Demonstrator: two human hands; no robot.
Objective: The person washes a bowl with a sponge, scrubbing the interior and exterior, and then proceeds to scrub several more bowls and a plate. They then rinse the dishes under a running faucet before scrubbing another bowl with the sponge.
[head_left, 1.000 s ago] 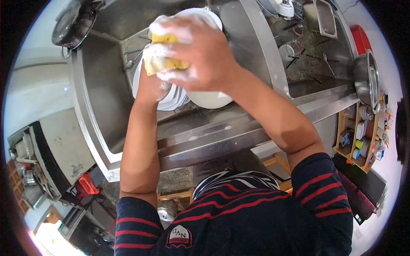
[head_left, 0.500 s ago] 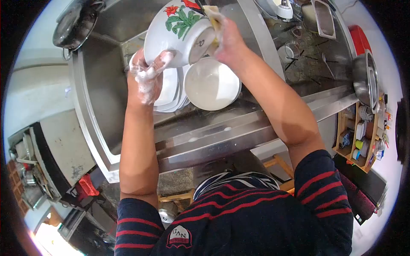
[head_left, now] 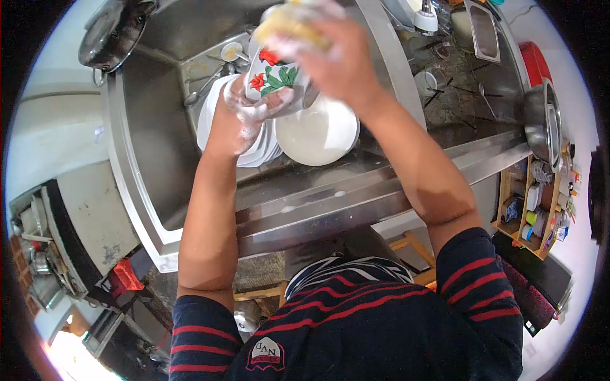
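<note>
My left hand (head_left: 254, 114), streaked with white suds, grips a white bowl (head_left: 277, 75) painted with red flowers and green leaves. The bowl is tipped on its side over the sink, its outer wall showing. In my right hand (head_left: 340, 60) is a foamy yellow sponge (head_left: 289, 30), blurred by motion at the far side of the bowl. Below them a larger white bowl (head_left: 318, 136) rests in the sink. Beside it, partly hidden under my left hand, is a stack of white plates (head_left: 208, 120).
Spoons (head_left: 192, 98) and a small white cup (head_left: 232, 51) lie deeper in the steel sink (head_left: 149, 159). A dark pot (head_left: 111, 38) stands on the left rim. On the right are glasses (head_left: 434, 77), a steel tray (head_left: 484, 32) and a metal basin (head_left: 539, 120).
The flowered bowl has turned and come down a little to the right with my left hand. My right hand has moved up with the sponge, uncovering the spoons and cup.
</note>
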